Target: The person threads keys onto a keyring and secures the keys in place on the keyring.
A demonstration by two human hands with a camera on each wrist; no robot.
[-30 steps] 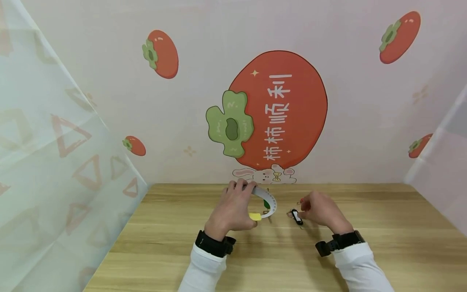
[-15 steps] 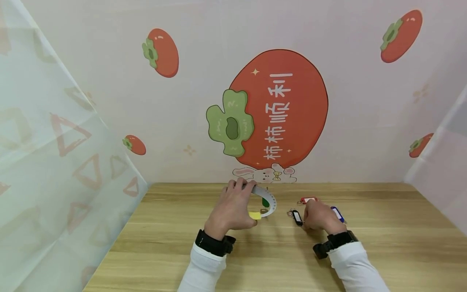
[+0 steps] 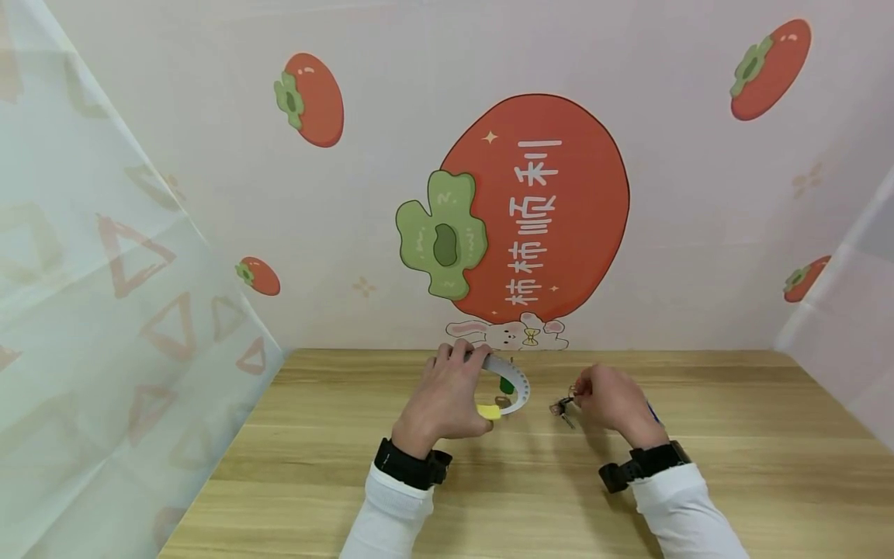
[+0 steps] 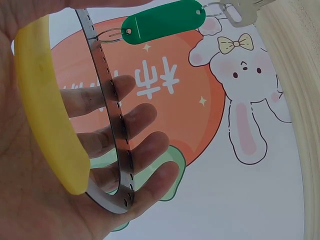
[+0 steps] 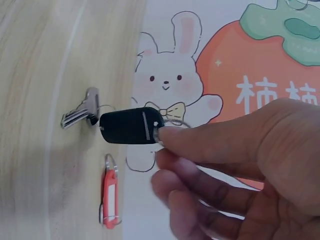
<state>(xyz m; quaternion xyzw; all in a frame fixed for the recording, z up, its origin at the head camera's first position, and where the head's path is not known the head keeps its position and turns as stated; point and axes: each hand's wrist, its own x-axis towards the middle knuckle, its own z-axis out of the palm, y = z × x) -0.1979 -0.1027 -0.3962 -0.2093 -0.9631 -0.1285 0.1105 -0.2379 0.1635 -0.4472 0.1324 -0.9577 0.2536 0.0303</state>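
Note:
My left hand [image 3: 443,392] holds a curved metal strip [image 3: 521,384] with a row of holes and a yellow handle [image 4: 47,105]. A green key tag [image 4: 165,21] hangs from the strip by its ring, and a key [image 4: 242,14] is on its other end. To the right, my right hand [image 3: 615,400] pinches the ring of a black key tag [image 5: 127,126] between thumb and finger. Metal keys [image 5: 82,109] dangle from the tag's far end. The black tag is apart from the strip.
A red key tag [image 5: 111,195] lies on the wooden table [image 3: 321,466] in the right wrist view. A blue key tag [image 3: 655,412] shows partly behind my right hand. The printed wall sheet [image 3: 363,194] rises at the table's back edge.
My right hand came down beside the black key tag, uncovering the red and blue tags, then took the black one and lifted it slightly. My left hand stays nearly still.

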